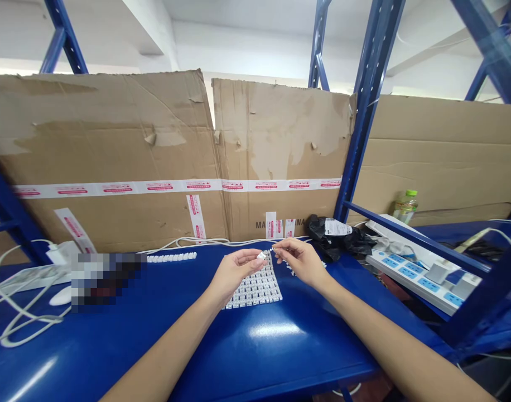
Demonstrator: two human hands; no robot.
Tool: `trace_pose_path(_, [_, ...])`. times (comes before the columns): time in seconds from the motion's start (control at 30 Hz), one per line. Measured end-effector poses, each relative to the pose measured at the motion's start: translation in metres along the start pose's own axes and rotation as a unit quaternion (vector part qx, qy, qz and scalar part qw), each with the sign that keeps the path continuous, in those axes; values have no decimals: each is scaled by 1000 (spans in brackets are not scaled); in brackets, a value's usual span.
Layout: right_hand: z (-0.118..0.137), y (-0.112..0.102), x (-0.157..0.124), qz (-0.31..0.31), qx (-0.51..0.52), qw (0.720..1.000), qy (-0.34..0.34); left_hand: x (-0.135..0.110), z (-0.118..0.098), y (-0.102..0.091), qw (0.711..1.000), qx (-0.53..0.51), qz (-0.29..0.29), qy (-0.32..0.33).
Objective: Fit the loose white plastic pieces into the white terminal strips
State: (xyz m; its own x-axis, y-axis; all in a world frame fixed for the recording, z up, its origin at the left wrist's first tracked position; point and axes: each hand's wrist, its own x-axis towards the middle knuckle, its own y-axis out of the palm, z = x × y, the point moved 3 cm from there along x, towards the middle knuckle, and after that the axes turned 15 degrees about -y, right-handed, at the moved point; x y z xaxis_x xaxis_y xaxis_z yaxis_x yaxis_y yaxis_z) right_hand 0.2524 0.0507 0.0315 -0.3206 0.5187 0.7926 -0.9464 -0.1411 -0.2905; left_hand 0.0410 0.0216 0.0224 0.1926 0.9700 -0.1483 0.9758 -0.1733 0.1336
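**Desk:** a glossy blue-painted steel desk point(305, 365) fills the lower frame, with a bright glare near its front edge.

**Back edge:** flattened corrugated cardboard sheets point(280, 145), creased and torn at the surface, stand behind it, banded by white-and-red printed packing tape point(163, 187).

**Right side:** blue perforated steel rack uprights point(368, 106) rise here. Beyond a blue steel crossbar point(414, 237) lie a white power strip with blue switches point(418, 285) and a clear plastic bottle with a green cap point(405, 206).

**Back right corner:** a crumpled black plastic bag with a white label point(334, 237).

**Left side:** looped white cables point(25, 321) and a smooth white oval object point(62, 296) lie beside a pixelated patch point(107, 282) that hides whatever is there.

**Back middle:** a ribbed white strip of small plastic pieces point(172, 257).

**Centre:** a flat grid of small white plastic pieces point(255, 286) lies under the hands, with loose white pieces point(292, 269) just to its right.

**Left hand point(239, 271):** thumb and fingers pinch a small white plastic piece point(261, 255) above the grid.

**Right hand point(299, 261):** thumb and forefinger pinch a tiny pale item point(273, 248), too small to identify, just beside the left hand's piece.
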Motion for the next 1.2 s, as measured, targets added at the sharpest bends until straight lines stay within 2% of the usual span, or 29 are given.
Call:
trace_pose_path(0.27, [7,11,-2,45,51,997,24,-1,-2,4,999,29,-2,46])
trace_pose_path(0.5, [14,7,-1,84,49,995,-13,-4,-2,2,997,56,45,19])
trace_pose_path(0.7, [22,6,-1,127,1,990,-53,-6,1,1,995,69,64,17])
trace_pose_path(0.97, [22,7,-2,129,13,991,-44,-10,-5,4,994,75,74,18])
trace_pose_path(1.13, [15,12,-4,104,40,994,-23,-11,-5,7,993,82,85,10])
trace_pose_path(1.2, [12,13,-5,92,55,994,-6,-10,-4,7,994,78,73,9])
